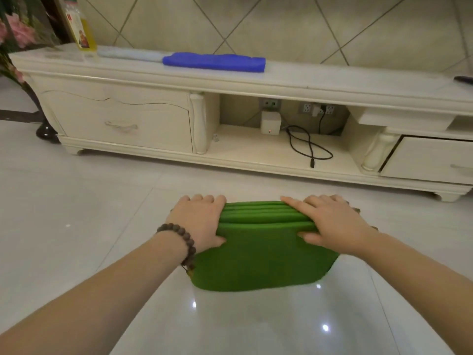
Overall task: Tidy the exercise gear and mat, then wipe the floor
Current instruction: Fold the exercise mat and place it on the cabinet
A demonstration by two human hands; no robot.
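A green exercise mat (261,260) is folded into several layers and stands on its edge on the glossy white floor (76,226) in front of me. My left hand (198,221) grips the folded stack at its left top corner, fingers over the far side and thumb on the near face. My right hand (330,224) grips the right top corner the same way. A beaded bracelet sits on my left wrist.
A long cream TV cabinet (332,90) runs across the back. On its top lie a blue folded cloth (215,62), a pale grey roll (130,54) and a yellow bottle (84,34). A white box (270,123) and black cable sit in its open bay. A dark vase stands at far left.
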